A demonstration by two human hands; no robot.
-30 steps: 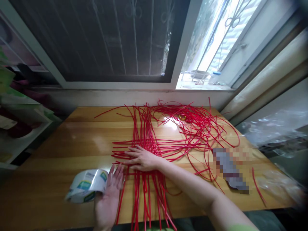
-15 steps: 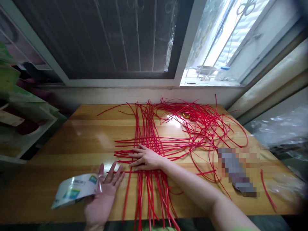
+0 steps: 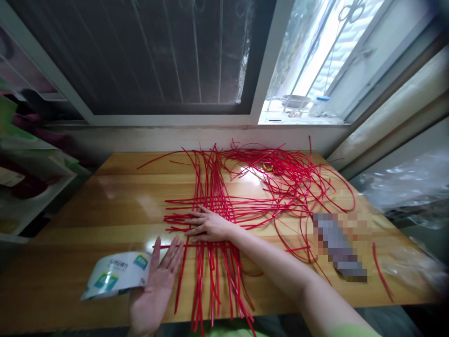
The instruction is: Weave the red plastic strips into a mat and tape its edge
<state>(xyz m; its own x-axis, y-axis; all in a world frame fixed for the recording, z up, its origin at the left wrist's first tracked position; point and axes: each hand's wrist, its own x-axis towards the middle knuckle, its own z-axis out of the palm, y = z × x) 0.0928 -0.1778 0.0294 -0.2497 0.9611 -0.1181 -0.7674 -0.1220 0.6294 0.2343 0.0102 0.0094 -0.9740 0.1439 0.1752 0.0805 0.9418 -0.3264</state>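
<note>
Red plastic strands (image 3: 219,201) cross each other in a loose woven grid on the wooden table. My right hand (image 3: 212,227) lies palm down on the crossing, its fingers spread over the strands. My left hand (image 3: 156,285) is at the lower left, palm turned up and fingers stretched out beside the grid's left edge. Against its thumb side sits a white curved printed band (image 3: 117,274) with green and blue patches. How that band stays against the hand I cannot make out. One horizontal strand (image 3: 163,245) runs close to the left fingertips.
A tangled heap of red strands (image 3: 287,171) lies at the back right, with a yellow ring-like object (image 3: 267,167) among it. A pixelated dark object (image 3: 342,248) is at the right. Clear plastic wrapping (image 3: 414,267) and a window (image 3: 168,120) border the table (image 3: 101,224).
The left hand has shifted slightly right and tilted, bringing its fingers closer to the strands and the printed band with it. The right hand stays on the grid. The whole view has shifted slightly.
</note>
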